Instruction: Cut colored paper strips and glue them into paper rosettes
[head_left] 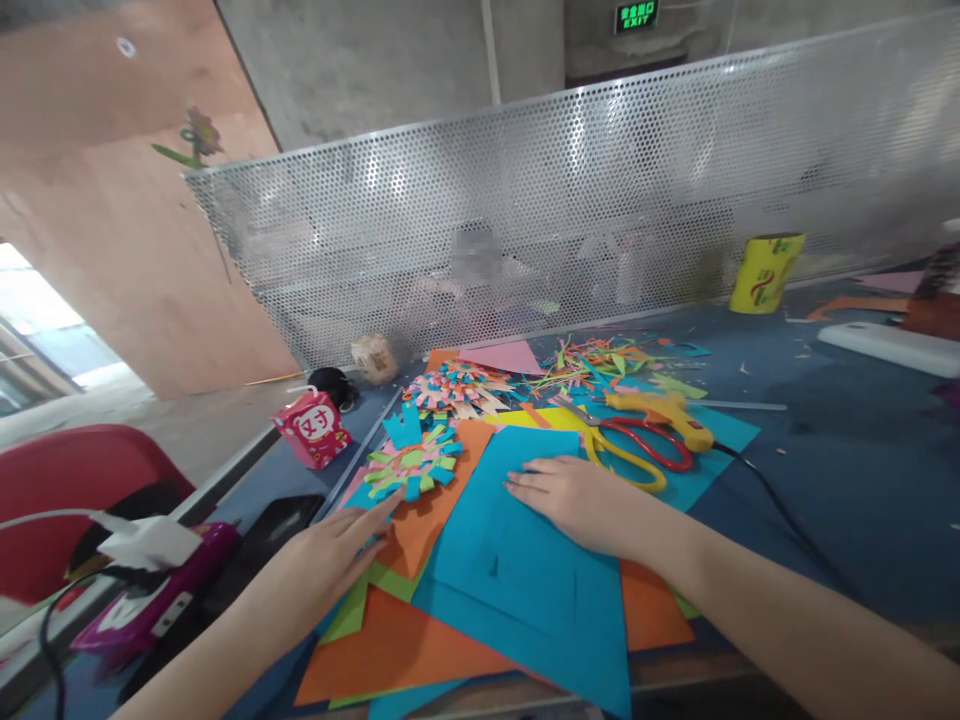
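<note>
On the worktop (817, 450), blue paper (517, 585) is overlaid by the flattened right hand (577, 500); the paper flower (415, 462) is touched by the unclenched left hand (339, 550); both, likely flimsy, are best edge-held.

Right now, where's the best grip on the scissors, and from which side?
Probably the red and yellow handle loops of the scissors, coming from the near right: blades point far left, loops face near right, and the yellow glue gun lies close behind.
</note>
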